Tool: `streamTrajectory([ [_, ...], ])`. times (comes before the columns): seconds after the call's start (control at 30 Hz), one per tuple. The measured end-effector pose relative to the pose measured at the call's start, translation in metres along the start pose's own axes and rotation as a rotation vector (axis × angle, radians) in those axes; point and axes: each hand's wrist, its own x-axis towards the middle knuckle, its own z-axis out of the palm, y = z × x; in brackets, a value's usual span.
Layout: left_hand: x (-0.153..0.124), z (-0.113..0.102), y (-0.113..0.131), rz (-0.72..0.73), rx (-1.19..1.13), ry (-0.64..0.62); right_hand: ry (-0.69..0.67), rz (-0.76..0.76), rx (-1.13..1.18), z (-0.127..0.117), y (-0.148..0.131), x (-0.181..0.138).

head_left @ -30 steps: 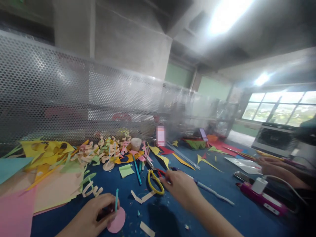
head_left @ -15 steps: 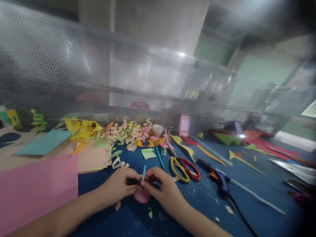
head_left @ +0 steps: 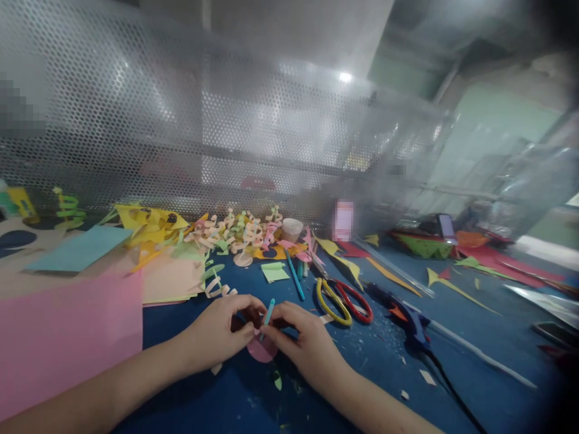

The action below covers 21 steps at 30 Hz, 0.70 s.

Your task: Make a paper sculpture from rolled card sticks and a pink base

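Both hands meet low in the middle, close above the blue table. My left hand [head_left: 230, 328] pinches the upper edge of a round pink paper piece [head_left: 262, 351], thumb against fingertips. From the right, my right hand [head_left: 294, 337] closes thumb and fingers on a thin light-blue stick [head_left: 270, 310], possibly rolled paper. The stick slants up between the two hands, its lower end against the pink paper. Fingers hide part of where stick and paper meet. Just beyond the right hand lie scissors [head_left: 335, 304] with one yellow and one red handle loop.
A blue glue gun [head_left: 414, 328] with a white glue stick and black cord lies to the right. Pink sheets [head_left: 72, 337] cover the left. Curled paper pieces [head_left: 244, 232], a white cup [head_left: 292, 228] and a blue pen [head_left: 295, 276] lie farther back, before a perforated metal panel [head_left: 136, 120].
The light-blue stick has gone from nearly upright to tilted right, and more of its length shows. My left fingers have shifted slightly at the pink paper. The view has moved a little.
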Motion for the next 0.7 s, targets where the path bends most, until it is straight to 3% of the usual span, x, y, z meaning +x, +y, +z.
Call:
streamTrajectory([
  [0.7, -0.007, -0.003, 0.011, 0.070, 0.139, 0.031, -0.012, 0.019, -0.007, 0.001, 0.000, 0.000],
])
